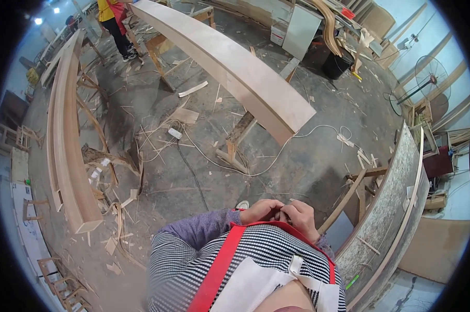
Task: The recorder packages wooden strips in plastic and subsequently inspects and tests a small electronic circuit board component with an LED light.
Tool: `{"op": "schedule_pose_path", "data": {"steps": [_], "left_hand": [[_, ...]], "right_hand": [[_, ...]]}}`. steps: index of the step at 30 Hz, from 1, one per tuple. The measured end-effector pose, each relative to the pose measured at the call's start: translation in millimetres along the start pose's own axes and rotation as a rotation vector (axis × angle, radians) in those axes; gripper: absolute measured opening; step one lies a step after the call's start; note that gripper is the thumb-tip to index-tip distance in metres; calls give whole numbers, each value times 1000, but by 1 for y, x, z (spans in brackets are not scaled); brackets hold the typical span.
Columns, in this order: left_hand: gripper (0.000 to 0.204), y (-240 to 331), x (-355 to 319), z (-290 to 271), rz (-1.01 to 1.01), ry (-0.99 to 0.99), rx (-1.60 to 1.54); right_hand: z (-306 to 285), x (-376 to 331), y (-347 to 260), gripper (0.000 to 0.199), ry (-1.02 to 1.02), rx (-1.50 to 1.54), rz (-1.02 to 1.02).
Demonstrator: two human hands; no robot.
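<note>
Close to my chest, above the red apron's top edge [292, 229], my two hands meet. My left hand [262, 210] has its fingers curled inward and touches my right hand. The fingers of my right hand [300, 215] are bent and pressed together against the left ones. Something small and dark may sit between the fingertips, but I cannot make out what it is. Ahead of my hands a long, pale wooden beam [235, 67] slants across the room, its near end propped on a wooden trestle [240, 138].
Another long wooden beam [71, 145] rests on supports at the left. A speckled board table [385, 203] stands close on my right. A power strip [175, 133], cables and wood scraps lie on the floor. A person [115, 26] stands far left; a fan [427, 80] is far right.
</note>
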State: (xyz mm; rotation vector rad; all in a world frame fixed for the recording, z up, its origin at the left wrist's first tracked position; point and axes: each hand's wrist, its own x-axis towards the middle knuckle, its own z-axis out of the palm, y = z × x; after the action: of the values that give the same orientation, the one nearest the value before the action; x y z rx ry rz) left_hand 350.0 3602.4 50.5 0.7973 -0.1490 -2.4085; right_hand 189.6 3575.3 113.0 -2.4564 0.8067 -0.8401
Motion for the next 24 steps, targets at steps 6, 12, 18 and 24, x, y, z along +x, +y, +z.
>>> {"op": "schedule_pose_path", "data": {"steps": [6, 12, 18, 24], "left_hand": [[25, -4, 3, -1, 28, 125, -12], [32, -1, 4, 11, 67, 71, -116], [23, 8, -5, 10, 211, 14, -112], [15, 9, -7, 7, 253, -79, -12]], "right_hand": [[2, 0, -7, 9, -57, 31, 11], [9, -2, -14, 6, -89, 192, 75], [-1, -22, -8, 4, 180, 240, 364], [-2, -50, 13, 7, 157, 346, 639]]}}
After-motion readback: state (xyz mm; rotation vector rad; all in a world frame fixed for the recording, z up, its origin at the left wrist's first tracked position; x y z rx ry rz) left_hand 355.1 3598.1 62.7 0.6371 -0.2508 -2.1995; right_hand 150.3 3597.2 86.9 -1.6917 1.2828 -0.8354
